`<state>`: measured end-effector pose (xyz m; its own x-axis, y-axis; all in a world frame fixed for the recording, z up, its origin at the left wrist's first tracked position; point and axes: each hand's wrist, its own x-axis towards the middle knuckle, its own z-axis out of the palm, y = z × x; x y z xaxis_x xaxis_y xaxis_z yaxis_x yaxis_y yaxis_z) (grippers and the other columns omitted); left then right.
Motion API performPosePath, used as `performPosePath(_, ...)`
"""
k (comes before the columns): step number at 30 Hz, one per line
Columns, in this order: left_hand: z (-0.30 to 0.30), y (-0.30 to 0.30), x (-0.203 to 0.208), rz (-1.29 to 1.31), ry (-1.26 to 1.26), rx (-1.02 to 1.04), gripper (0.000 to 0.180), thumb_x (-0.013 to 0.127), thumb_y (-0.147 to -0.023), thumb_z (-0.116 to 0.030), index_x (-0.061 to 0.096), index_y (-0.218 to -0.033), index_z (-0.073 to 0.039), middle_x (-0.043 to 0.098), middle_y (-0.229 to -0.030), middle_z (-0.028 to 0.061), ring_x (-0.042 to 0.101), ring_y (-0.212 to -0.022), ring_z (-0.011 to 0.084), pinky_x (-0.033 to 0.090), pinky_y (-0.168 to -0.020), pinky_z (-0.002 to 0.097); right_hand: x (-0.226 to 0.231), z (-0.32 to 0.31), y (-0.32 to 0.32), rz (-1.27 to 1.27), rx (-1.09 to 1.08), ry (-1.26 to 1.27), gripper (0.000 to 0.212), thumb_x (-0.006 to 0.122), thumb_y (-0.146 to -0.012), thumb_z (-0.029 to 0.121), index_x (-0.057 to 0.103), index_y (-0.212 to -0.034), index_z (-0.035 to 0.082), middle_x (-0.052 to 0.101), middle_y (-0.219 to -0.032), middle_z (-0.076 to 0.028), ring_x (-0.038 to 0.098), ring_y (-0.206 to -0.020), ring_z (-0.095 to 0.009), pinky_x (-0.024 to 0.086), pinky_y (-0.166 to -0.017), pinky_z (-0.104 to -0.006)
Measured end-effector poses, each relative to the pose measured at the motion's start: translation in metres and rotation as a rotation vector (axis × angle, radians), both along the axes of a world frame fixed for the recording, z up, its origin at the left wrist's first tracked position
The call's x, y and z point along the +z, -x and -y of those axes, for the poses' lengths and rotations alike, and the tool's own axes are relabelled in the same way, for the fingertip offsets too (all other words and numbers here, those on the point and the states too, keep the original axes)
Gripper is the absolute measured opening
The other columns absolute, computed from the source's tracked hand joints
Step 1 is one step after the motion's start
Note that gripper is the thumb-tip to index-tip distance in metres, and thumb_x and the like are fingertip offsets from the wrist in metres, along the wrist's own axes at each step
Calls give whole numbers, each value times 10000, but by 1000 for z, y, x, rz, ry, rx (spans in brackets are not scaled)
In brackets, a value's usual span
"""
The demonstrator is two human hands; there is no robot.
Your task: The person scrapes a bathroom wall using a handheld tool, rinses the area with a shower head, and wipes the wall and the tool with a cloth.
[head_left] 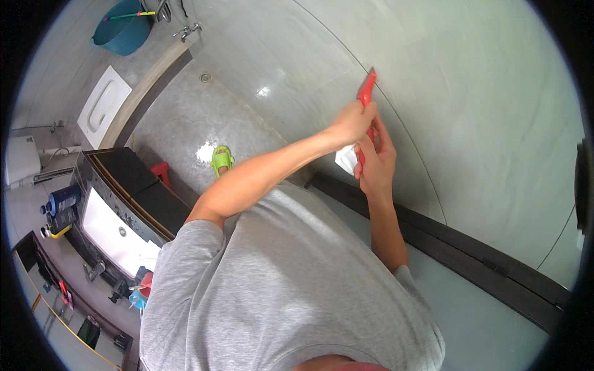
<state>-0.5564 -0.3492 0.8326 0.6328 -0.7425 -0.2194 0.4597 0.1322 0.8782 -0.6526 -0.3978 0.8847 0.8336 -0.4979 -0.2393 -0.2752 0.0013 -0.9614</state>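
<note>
A red hand tool (367, 88) with a narrow dark tip rests against the seam of the pale tiled wall (482, 93). My left hand (352, 122) is closed around its middle, just behind the tip end. Below it, my right hand (378, 162) is wrapped around the tool's lower red part. A white angular piece (346, 160) sticks out beside the right fingers; whether it belongs to the tool I cannot tell. My fingers hide much of the tool's body.
A dark door sill (433, 235) runs along the wall's foot. At left stand a vanity with a white sink (114, 232), bottles (62, 199), a squat toilet (104, 106) behind a raised ledge (154, 83), and a blue bucket (122, 31). A green slipper (221, 157) is on the wet-looking floor.
</note>
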Motion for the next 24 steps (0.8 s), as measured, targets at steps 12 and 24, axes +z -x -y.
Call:
performPosePath(12, -2, -1, -2, -47, 0, -3, 454, 394, -1009, -345, 555, -837, 43, 609, -737, 115, 538, -489, 173, 437, -446, 331, 5, -2, 2, 19, -18, -17, 541, 606, -918, 89, 411, -1415, -3, 546, -817, -30, 433, -512, -41, 305, -332, -198)
performPosePath(24, -3, -1, 4, -71, -8, 32, 450, 411, -1004, -355, 552, -821, 31, 595, -668, 109, 519, -452, 162, 412, -406, 312, 1, -4, 0, 4, -21, -8, 540, 594, -923, 94, 403, -1418, -4, 538, -791, -25, 454, -526, -37, 321, -326, -189)
